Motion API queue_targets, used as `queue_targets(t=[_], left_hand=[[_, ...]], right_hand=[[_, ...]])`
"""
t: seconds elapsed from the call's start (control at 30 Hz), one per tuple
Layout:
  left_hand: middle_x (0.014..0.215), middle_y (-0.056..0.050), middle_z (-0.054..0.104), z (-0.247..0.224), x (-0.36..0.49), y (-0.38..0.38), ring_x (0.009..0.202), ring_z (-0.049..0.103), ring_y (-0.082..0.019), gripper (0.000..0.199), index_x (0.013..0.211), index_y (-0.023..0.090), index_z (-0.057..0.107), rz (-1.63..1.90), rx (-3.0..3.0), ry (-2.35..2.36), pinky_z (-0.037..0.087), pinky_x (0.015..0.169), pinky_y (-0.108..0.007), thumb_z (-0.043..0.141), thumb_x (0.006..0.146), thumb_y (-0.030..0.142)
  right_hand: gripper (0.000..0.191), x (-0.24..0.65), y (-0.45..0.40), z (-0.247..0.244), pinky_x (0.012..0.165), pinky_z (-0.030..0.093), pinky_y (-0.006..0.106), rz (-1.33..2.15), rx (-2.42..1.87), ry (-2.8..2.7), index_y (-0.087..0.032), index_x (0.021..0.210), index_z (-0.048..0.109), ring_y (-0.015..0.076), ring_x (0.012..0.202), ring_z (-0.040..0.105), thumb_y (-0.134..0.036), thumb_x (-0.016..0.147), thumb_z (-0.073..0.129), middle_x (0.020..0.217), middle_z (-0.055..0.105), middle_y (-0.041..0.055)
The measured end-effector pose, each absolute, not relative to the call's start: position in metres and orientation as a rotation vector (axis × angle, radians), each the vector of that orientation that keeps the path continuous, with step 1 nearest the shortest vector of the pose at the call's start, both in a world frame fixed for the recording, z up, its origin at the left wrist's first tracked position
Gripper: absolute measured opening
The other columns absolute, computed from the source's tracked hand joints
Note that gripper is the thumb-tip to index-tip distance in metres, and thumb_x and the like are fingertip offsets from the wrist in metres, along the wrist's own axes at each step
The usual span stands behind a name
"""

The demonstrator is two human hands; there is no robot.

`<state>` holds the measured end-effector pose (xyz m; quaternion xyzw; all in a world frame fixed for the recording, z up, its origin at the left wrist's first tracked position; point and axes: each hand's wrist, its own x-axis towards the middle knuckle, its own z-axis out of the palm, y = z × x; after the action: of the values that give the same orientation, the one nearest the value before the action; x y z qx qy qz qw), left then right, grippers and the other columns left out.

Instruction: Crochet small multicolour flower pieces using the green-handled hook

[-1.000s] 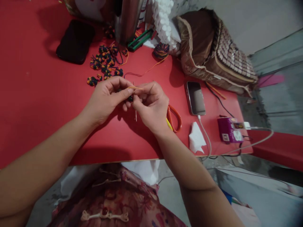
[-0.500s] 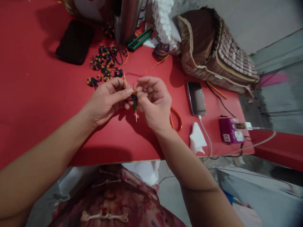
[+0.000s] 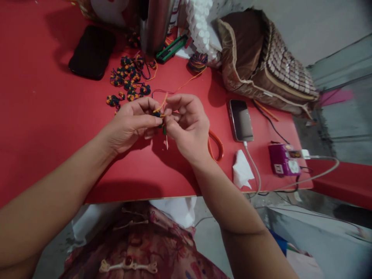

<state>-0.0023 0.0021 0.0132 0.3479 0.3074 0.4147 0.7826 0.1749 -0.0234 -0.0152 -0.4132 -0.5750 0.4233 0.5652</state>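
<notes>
My left hand [image 3: 129, 124] pinches a small dark crocheted piece [image 3: 157, 114] between thumb and fingers. Orange yarn [image 3: 162, 103] rises from that piece toward my right fingertips. In my right hand [image 3: 190, 126] is a thin crochet hook [image 3: 166, 142] with a green grip, its metal end pointing down toward me; the fingers cover most of it. Both hands meet just above the red table. Beyond them lies a cluster of small dark and orange crocheted pieces [image 3: 128, 71]. A ball of multicoloured yarn [image 3: 198, 62] sits farther back, its strand running toward my hands.
On the red table [image 3: 43, 128] are a black case [image 3: 92, 52], a metal flask [image 3: 157, 27], a green box-like item [image 3: 172, 49] and an orange ring [image 3: 216, 146]. To the right lie a phone [image 3: 241, 121] on its cable, crumpled tissue [image 3: 242, 170], a purple adapter [image 3: 283, 159] and a brown bag [image 3: 261, 62].
The crocheted piece has tilted and shifted slightly left in my left hand. The orange yarn end now leans right toward my right fingers, which have closed farther over the hook.
</notes>
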Motion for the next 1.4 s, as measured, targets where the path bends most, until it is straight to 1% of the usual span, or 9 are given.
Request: queue_targets(t=[0.17,0.23,0.37,0.5,0.77,0.9,1.03,1.2,1.4], left_hand=[[0.084,-0.004,0.078,0.018,-0.007,0.003,0.056,0.055,-0.010,0.020,0.081,0.022,0.080,0.821,0.798,0.732,0.041,0.049,-0.025,0.097,0.073,0.015],[0.078,-0.002,0.074,0.018,-0.007,0.003,0.054,0.054,-0.009,0.022,0.082,0.020,0.079,0.835,0.808,0.727,0.043,0.050,-0.025,0.097,0.073,0.014],[0.072,0.000,0.071,0.015,-0.005,0.004,0.053,0.057,-0.011,0.027,0.083,0.020,0.074,0.878,0.778,0.746,0.050,0.053,-0.026,0.099,0.075,0.012],[0.073,0.000,0.070,0.014,-0.005,0.006,0.056,0.061,-0.012,0.027,0.082,0.021,0.073,0.882,0.758,0.752,0.053,0.057,-0.027,0.098,0.082,0.011],[0.067,0.002,0.067,0.011,-0.001,0.002,0.056,0.060,-0.011,0.018,0.078,0.020,0.075,1.001,0.915,0.805,0.051,0.056,-0.025,0.087,0.086,0.008],[0.065,0.003,0.067,0.010,-0.004,0.006,0.054,0.060,-0.011,0.019,0.078,0.021,0.075,0.989,0.847,0.760,0.057,0.056,-0.025,0.090,0.086,0.012],[0.069,-0.002,0.074,0.011,-0.006,0.009,0.051,0.061,-0.010,0.021,0.080,0.018,0.075,0.823,0.756,0.758,0.051,0.048,-0.019,0.095,0.085,0.014],[0.069,-0.002,0.074,0.013,-0.006,0.008,0.049,0.065,-0.011,0.025,0.081,0.016,0.075,0.793,0.751,0.731,0.053,0.046,-0.018,0.100,0.087,0.013],[0.069,-0.004,0.078,0.014,-0.004,0.007,0.052,0.072,-0.012,0.022,0.080,0.013,0.076,0.883,0.695,0.774,0.062,0.052,-0.017,0.094,0.089,0.003]], right_hand=[[0.031,0.185,-0.022,0.010,0.044,0.029,0.022,1.679,-0.942,-1.000,-0.026,0.105,0.068,0.0053,0.050,0.032,-0.031,0.084,0.091,0.074,0.058,-0.0099],[0.031,0.187,-0.020,0.015,0.044,0.028,0.021,1.738,-0.954,-0.909,-0.025,0.099,0.070,0.0052,0.050,0.031,-0.030,0.081,0.093,0.066,0.051,-0.0125],[0.040,0.182,-0.021,0.017,0.043,0.030,0.021,1.544,-1.057,-0.876,-0.024,0.098,0.073,0.0051,0.050,0.037,-0.040,0.078,0.103,0.069,0.063,-0.0096],[0.042,0.175,-0.024,0.012,0.043,0.030,0.020,1.454,-1.058,-0.992,-0.022,0.091,0.073,0.0050,0.048,0.038,-0.042,0.079,0.108,0.060,0.055,-0.0118],[0.042,0.190,-0.018,0.023,0.040,0.013,0.015,1.907,-0.945,-0.869,-0.020,0.067,0.059,-0.0011,0.043,0.021,-0.031,0.076,0.099,0.057,0.050,-0.0108],[0.038,0.195,-0.017,0.022,0.041,0.017,0.017,1.891,-0.878,-0.931,-0.022,0.070,0.061,0.0007,0.045,0.023,-0.036,0.083,0.094,0.061,0.050,-0.0097],[0.029,0.191,-0.022,0.014,0.048,0.031,0.021,1.431,-1.020,-1.026,-0.024,0.085,0.072,0.0048,0.053,0.036,-0.036,0.086,0.099,0.071,0.059,-0.0066],[0.040,0.187,-0.024,0.014,0.049,0.043,0.026,1.328,-1.094,-1.099,-0.027,0.101,0.076,0.0076,0.056,0.048,-0.047,0.084,0.106,0.084,0.071,-0.0050],[0.037,0.184,-0.023,0.012,0.057,0.049,0.024,1.299,-1.115,-1.199,-0.025,0.087,0.073,0.0101,0.065,0.058,-0.044,0.086,0.105,0.073,0.065,-0.0060]])
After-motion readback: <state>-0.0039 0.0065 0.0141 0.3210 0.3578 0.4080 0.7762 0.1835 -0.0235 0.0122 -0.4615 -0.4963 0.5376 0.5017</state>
